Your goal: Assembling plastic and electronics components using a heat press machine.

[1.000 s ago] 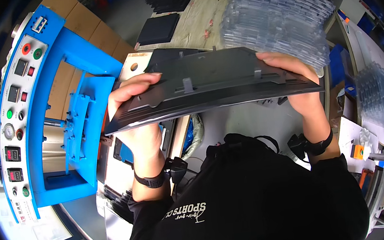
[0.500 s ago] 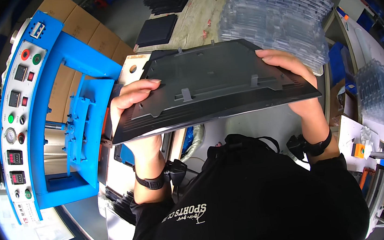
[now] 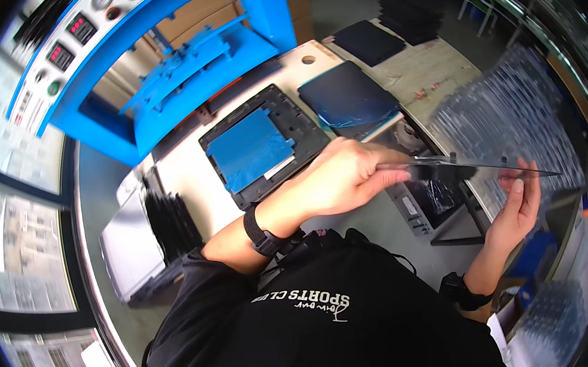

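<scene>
A thin black plastic panel (image 3: pixel 475 164) with small raised tabs is seen almost edge-on, to the right of the middle. My left hand (image 3: pixel 353 170) pinches its left end, thumb along one side and fingers partly hidden behind it. At the panel's other end, my right hand (image 3: pixel 521 199) grips the edge from below, fingers upward. Left of my left hand lies a black fixture tray (image 3: pixel 295 122) with a blue sheet (image 3: pixel 251 151) in it. Beyond the tray rests another dark panel (image 3: pixel 345 93) with bluish film at its near edge.
A blue press (image 3: pixel 197 75) with a control panel stands at the far left. Black panels (image 3: pixel 411 15) are piled on the far table. Clear plastic trays (image 3: pixel 509 114) stand stacked close behind my right hand. More sheets (image 3: pixel 142 235) stand left of my left arm, near a window.
My hands and the panel have swung right in view, and the panel has turned from showing its broad face to nearly edge-on. The view has turned left, bringing the fixture tray into sight.
</scene>
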